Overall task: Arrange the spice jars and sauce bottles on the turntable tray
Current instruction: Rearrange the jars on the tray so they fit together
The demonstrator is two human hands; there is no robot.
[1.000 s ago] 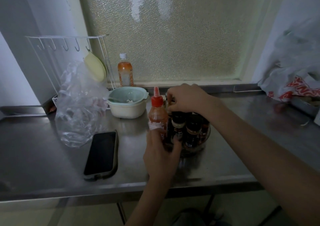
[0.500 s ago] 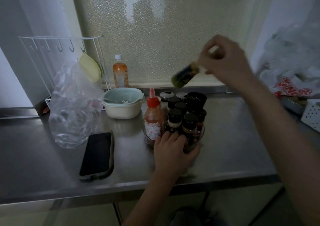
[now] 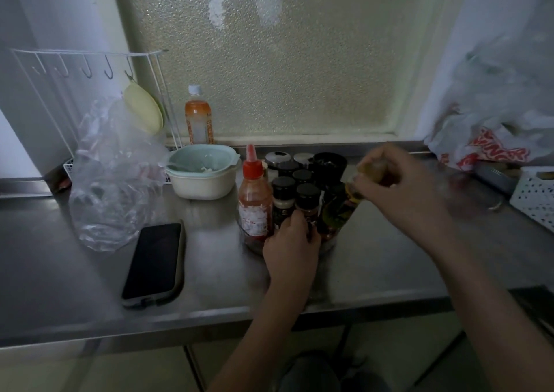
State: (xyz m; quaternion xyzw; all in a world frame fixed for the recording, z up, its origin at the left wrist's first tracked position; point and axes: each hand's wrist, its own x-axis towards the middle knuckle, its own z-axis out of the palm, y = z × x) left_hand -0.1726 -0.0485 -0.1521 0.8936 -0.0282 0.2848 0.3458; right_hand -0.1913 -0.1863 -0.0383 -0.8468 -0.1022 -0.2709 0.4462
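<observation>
A clear round turntable tray (image 3: 250, 243) sits mid-counter, packed with several black-capped spice jars (image 3: 307, 202) and a red-capped chili sauce bottle (image 3: 254, 202) at its left. My left hand (image 3: 290, 247) rests on the tray's near edge, fingers against the front jars. My right hand (image 3: 398, 187) grips a green spice jar (image 3: 355, 195), tilted, just over the tray's right side. A black cup (image 3: 329, 165) and two silver-lidded jars (image 3: 277, 157) stand at the tray's back.
A phone (image 3: 154, 264) lies left of the tray. A crumpled clear bag (image 3: 114, 181), pale bowl (image 3: 202, 172), orange drink bottle (image 3: 198, 118) and wire rack (image 3: 87, 70) are back left. A white perforated basket (image 3: 535, 195) and plastic bag (image 3: 491, 139) are right.
My right hand lifted the green jar out from the tray's back, raised it high to the right, and has now brought it down to the tray's right side. My left hand stayed at the tray's front.
</observation>
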